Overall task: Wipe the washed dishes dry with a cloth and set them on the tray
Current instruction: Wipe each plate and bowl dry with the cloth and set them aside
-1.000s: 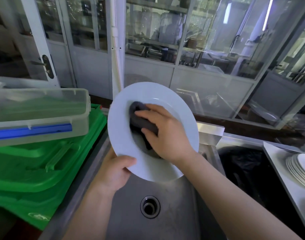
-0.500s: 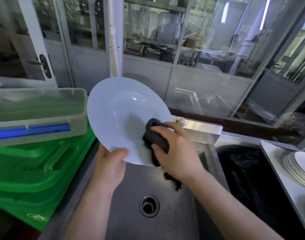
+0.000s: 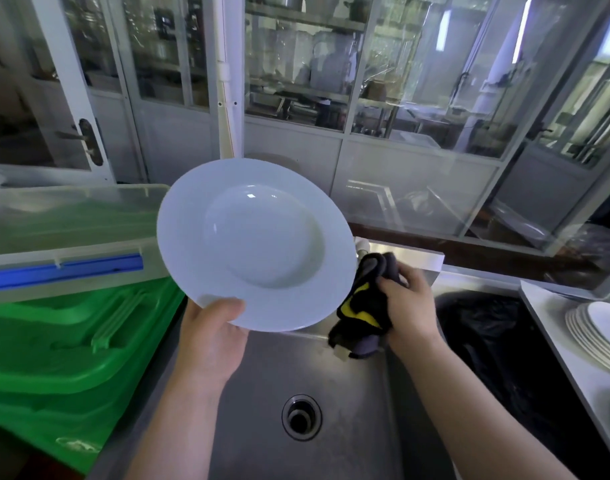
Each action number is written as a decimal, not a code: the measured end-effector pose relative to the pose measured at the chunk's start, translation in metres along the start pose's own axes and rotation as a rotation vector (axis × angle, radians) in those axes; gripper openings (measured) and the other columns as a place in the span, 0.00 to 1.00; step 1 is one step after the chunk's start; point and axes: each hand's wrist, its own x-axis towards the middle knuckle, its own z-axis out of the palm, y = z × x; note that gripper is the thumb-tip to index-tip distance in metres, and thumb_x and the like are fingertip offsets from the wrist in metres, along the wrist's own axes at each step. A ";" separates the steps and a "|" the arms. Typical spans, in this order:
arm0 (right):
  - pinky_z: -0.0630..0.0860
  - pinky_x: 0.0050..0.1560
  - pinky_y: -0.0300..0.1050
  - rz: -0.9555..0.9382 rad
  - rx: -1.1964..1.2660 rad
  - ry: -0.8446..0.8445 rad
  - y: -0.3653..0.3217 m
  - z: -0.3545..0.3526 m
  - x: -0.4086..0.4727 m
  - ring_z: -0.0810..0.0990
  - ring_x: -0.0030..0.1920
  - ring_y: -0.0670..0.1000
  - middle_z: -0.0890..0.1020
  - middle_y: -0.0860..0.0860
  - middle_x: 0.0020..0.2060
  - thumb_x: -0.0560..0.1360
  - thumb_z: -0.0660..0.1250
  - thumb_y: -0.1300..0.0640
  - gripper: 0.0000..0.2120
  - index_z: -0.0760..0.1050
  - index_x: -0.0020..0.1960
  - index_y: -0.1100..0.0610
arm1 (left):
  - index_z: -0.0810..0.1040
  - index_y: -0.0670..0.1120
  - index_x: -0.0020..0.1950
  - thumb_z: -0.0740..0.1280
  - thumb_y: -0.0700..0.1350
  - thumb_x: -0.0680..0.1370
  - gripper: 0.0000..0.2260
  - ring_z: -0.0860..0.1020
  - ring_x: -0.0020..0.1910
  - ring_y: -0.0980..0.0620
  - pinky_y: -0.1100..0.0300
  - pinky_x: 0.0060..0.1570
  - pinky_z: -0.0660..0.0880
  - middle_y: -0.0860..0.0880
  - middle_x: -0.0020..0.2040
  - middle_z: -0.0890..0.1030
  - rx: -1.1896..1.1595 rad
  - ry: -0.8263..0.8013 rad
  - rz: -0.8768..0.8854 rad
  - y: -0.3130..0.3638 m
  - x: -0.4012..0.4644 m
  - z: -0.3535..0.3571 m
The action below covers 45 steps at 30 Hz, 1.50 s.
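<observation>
Cloth [image 3: 369, 299] is off the plate [image 3: 258, 244] now: a second ago the right hand [image 3: 409, 306] pressed it into the plate's well, half a second ago it had slid down to the lower rim, and at this moment it hangs bunched in that hand just right of the plate's lower right edge, whether touching the rim or a hair apart I cannot tell. Right hand's fingers are curled round the dark wad, a yellow patch showing in the folds. Left hand [image 3: 213, 337] grips the plate at its lower left rim, thumb over the front face, fingers behind and out of sight. Plate sits centre frame, tilted with its face toward the camera, held above the steel sink [image 3: 348, 427]; it has also drifted left and lower across the last second. The well shows clean glare and no visible drops, though the back cannot be seen. Judgement: the front face looks finished, so what remains for this piece is either a wipe of the underside or the carry-over. A stack of white plates [image 3: 594, 334] rests on the table at the right edge of the frame, probably the drop-off; whether a tray lies under it is unclear. Green crates [image 3: 71, 341] fill the lower left.
</observation>
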 end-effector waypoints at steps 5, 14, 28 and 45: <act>0.77 0.43 0.48 0.408 0.360 -0.314 -0.008 0.004 -0.011 0.82 0.43 0.57 0.83 0.52 0.44 0.68 0.70 0.37 0.22 0.83 0.48 0.55 | 0.79 0.52 0.61 0.58 0.31 0.64 0.29 0.79 0.57 0.47 0.53 0.52 0.79 0.50 0.56 0.82 -0.042 -0.091 0.017 0.001 0.002 0.009; 0.79 0.31 0.45 0.191 0.341 -0.427 -0.042 0.006 0.002 0.85 0.39 0.55 0.86 0.55 0.44 0.61 0.75 0.54 0.18 0.81 0.50 0.54 | 0.72 0.50 0.70 0.75 0.56 0.70 0.31 0.71 0.69 0.43 0.47 0.64 0.72 0.46 0.68 0.75 -0.138 -0.438 -0.130 0.011 0.024 0.022; 0.80 0.33 0.44 0.123 0.090 -0.462 -0.110 -0.018 0.034 0.85 0.40 0.56 0.85 0.57 0.45 0.64 0.73 0.55 0.23 0.79 0.58 0.60 | 0.79 0.46 0.63 0.77 0.49 0.64 0.28 0.79 0.56 0.38 0.39 0.52 0.77 0.40 0.58 0.81 -0.271 -0.500 -0.405 0.053 0.085 0.028; 0.64 0.53 0.25 -0.757 -0.650 -0.122 -0.124 0.024 0.000 0.75 0.52 0.42 0.77 0.44 0.55 0.72 0.71 0.56 0.21 0.75 0.64 0.46 | 0.75 0.50 0.58 0.66 0.38 0.58 0.28 0.82 0.49 0.50 0.57 0.37 0.81 0.52 0.48 0.84 -0.114 -0.143 -0.085 0.039 0.061 0.047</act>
